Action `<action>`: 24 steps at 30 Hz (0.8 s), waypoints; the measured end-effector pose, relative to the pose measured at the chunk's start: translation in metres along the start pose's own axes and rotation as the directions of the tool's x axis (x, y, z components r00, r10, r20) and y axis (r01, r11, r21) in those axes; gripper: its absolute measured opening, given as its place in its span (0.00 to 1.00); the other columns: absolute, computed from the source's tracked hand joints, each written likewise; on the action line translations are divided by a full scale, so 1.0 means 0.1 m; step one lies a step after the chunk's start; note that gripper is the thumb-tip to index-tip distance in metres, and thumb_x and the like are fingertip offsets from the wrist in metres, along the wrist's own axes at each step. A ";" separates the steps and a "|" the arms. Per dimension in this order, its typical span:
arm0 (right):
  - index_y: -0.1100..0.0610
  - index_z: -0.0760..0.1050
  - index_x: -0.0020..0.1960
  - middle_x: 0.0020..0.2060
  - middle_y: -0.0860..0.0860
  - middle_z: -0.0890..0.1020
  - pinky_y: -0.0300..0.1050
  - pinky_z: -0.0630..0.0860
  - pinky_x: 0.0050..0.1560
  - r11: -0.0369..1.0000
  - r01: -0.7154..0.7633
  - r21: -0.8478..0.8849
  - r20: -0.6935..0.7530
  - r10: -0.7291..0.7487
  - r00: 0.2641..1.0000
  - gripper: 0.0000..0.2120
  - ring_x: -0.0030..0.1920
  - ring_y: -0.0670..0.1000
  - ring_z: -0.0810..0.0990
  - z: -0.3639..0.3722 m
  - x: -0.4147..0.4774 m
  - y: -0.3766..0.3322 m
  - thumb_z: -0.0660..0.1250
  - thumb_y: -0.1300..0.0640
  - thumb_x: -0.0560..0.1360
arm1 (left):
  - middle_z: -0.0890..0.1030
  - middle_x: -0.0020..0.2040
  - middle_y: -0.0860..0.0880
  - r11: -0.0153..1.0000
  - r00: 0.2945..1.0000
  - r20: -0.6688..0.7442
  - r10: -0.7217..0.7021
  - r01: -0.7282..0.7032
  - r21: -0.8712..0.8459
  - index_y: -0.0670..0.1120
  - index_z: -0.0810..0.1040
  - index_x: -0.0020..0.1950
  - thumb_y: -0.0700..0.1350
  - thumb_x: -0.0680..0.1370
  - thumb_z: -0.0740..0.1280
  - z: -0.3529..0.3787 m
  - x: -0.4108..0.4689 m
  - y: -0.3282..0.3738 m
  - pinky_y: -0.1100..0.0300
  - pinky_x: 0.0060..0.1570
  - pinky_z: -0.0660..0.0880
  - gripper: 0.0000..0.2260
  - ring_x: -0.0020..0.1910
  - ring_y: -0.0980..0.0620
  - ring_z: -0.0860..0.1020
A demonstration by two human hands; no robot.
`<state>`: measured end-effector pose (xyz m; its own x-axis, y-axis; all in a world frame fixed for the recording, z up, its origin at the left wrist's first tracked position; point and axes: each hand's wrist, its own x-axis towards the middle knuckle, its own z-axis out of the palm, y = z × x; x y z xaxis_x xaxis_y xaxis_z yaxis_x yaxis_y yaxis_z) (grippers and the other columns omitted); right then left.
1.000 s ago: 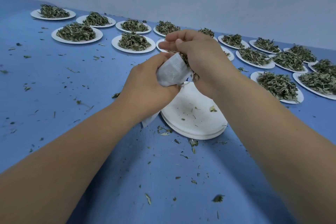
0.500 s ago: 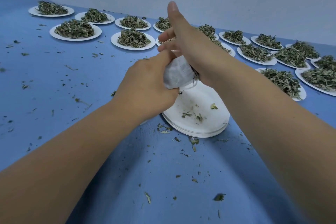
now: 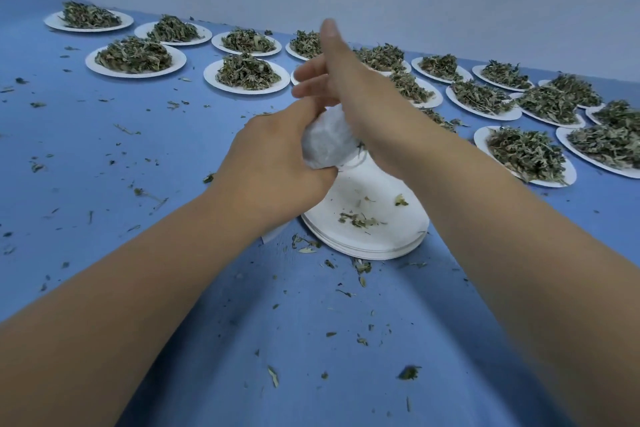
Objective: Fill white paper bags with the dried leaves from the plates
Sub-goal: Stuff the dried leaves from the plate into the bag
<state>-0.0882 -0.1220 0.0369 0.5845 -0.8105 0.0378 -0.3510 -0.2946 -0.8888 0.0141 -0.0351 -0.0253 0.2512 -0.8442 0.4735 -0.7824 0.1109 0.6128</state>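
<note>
White paper bag point(image 3: 327, 142), bulging, sits in the air just above a stack of plates point(image 3: 388, 239) on a blue table point(image 3: 104, 184). The left hand point(image 3: 273, 166) grips the bag from the side. The right hand point(image 3: 349, 94) lies over its top, fingers straight and blurred, thumb raised. Dried leaves point(image 3: 247, 71) are heaped on plates along the far side.

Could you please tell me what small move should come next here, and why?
Probably push the leaves down with the right hand, which covers the top of the bulging white paper bag that the left hand grips. The top plate below holds only scraps, so this bag looks nearly full.
</note>
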 end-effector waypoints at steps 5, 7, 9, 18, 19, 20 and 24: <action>0.49 0.79 0.56 0.53 0.46 0.85 0.45 0.72 0.55 0.997 0.079 0.006 0.007 -0.079 0.997 0.32 0.56 0.44 0.82 -0.05 -0.11 -0.03 0.42 0.31 0.82 | 0.74 0.33 0.57 0.997 0.998 -0.007 0.069 -0.069 0.018 0.57 0.68 0.47 0.51 0.67 0.70 0.01 -0.05 0.07 0.57 0.30 0.69 0.14 0.39 0.58 0.75; 0.49 0.80 0.54 0.51 0.44 0.86 0.48 0.72 0.56 0.993 0.108 0.051 -0.065 -0.105 0.992 0.30 0.56 0.44 0.83 -0.14 -0.13 -0.01 0.43 0.35 0.84 | 0.74 0.34 0.55 0.998 0.999 -0.012 0.047 -0.047 0.034 0.55 0.67 0.44 0.52 0.68 0.70 -0.01 -0.02 0.04 0.56 0.30 0.66 0.13 0.36 0.55 0.74; 0.49 0.80 0.49 0.48 0.43 0.87 0.47 0.76 0.52 0.997 0.065 0.036 -0.107 -0.061 0.992 0.22 0.51 0.43 0.84 -0.26 -0.20 0.05 0.50 0.42 0.85 | 0.75 0.37 0.56 0.999 1.000 -0.004 0.004 -0.004 0.041 0.56 0.67 0.45 0.54 0.69 0.73 -0.04 0.01 -0.01 0.56 0.32 0.68 0.15 0.39 0.51 0.75; 0.40 0.83 0.56 0.42 0.35 0.82 0.22 0.70 0.41 0.729 0.155 -0.667 0.253 0.026 0.967 0.10 0.43 0.27 0.76 -0.81 -0.79 0.52 0.74 0.50 0.76 | 0.78 0.44 0.56 0.993 1.000 -0.006 -0.003 0.003 0.116 0.57 0.68 0.49 0.58 0.71 0.74 -0.05 0.03 -0.05 0.53 0.39 0.76 0.17 0.46 0.48 0.77; 0.42 0.84 0.56 0.42 0.36 0.81 0.20 0.68 0.41 0.710 0.166 -0.685 0.254 0.019 0.967 0.10 0.43 0.25 0.75 -0.78 -0.80 0.54 0.74 0.53 0.76 | 0.79 0.45 0.55 0.992 1.000 0.010 -0.006 0.005 0.124 0.55 0.70 0.51 0.57 0.71 0.74 -0.04 0.02 -0.04 0.50 0.41 0.77 0.16 0.46 0.47 0.77; 0.44 0.85 0.55 0.43 0.35 0.81 0.20 0.68 0.41 0.697 0.178 -0.695 0.248 -0.001 0.969 0.10 0.42 0.25 0.75 -0.75 -0.79 0.56 0.73 0.56 0.77 | 0.80 0.45 0.54 0.992 1.000 0.020 -0.008 0.005 0.125 0.53 0.71 0.51 0.56 0.71 0.74 -0.03 0.01 -0.03 0.47 0.43 0.78 0.16 0.47 0.47 0.77; 0.49 0.87 0.51 0.45 0.39 0.85 0.20 0.68 0.39 0.725 0.201 -0.659 0.212 -0.077 0.974 0.08 0.43 0.31 0.79 -0.61 -0.74 0.58 0.74 0.60 0.76 | 0.80 0.45 0.52 0.993 1.000 0.008 0.000 -0.001 0.118 0.52 0.73 0.52 0.54 0.72 0.74 -0.01 0.01 -0.03 0.46 0.44 0.77 0.16 0.46 0.46 0.77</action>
<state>-0.1964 -0.1105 0.0104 0.7518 -0.6593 0.0083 -0.6190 -0.7101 -0.3355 0.0174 -0.0354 -0.0261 0.2464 -0.8485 0.4684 -0.8443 0.0494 0.5336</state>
